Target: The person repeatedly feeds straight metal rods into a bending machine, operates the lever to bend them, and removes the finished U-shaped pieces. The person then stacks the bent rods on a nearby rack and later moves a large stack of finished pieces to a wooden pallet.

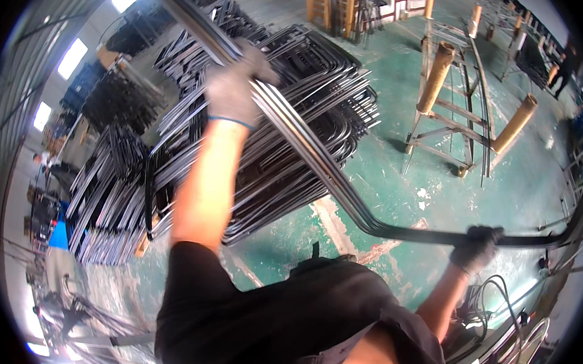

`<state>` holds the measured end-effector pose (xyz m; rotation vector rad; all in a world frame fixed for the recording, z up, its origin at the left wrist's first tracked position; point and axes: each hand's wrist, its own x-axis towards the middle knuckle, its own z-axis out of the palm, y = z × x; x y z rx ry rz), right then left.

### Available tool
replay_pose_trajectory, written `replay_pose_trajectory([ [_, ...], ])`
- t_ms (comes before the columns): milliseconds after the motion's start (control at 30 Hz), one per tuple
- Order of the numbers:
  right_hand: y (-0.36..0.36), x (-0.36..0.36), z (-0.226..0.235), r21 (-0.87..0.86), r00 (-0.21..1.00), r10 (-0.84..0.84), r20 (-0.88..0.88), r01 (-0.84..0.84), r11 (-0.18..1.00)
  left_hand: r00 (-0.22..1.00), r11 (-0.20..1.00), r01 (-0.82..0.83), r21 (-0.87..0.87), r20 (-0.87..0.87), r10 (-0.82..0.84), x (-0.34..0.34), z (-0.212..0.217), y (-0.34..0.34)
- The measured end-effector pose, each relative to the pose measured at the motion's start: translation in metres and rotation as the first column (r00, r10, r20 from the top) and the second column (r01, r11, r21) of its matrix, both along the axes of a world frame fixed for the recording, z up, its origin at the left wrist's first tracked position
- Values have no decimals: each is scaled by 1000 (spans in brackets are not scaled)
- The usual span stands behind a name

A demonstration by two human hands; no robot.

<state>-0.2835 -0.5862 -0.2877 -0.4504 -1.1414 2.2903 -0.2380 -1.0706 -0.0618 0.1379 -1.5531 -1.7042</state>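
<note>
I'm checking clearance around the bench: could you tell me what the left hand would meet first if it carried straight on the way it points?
The left hand, gripping the bent metal tubes, points up and away toward the stacked bent tube frames, so those probably come first, though depth is unclear.

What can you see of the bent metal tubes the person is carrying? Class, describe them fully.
The bent metal tubes are a small bundle of long, dark, glossy tubes lying side by side. They run straight from the upper left down to a rounded bend at lower centre, then go nearly level to the right. The gloved left hand grips the upper straight run; the gloved right hand grips the level part. They are held in the air above the green floor.
</note>
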Motion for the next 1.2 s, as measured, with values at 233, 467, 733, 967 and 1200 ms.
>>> replay_pose_trajectory([
  [233, -22, -75, 68, 591, 877, 480, -17, -378, 712, 810, 547, -345, -763, 53, 584, 136, 161, -135],
  [467, -248, -16, 170, 294, 566, 819, -96, -770, 567, 388, -159, -258, -953, -253, 886, 149, 226, -217],
  [733, -441, 86, 67, 158, 55, 996, -70, -985, 66, 153, -319, -55, -946, -324, 934, 27, 189, -371],
  [967, -524, 134, 52, -142, -282, 918, 279, -958, -251, 311, 121, 83, -989, 141, 940, -48, 3, -491],
  [1200, -571, 146, 11, 287, -190, 824, 533, -876, -388, 273, 398, 224, -890, 449, 851, -81, -120, -520],
])
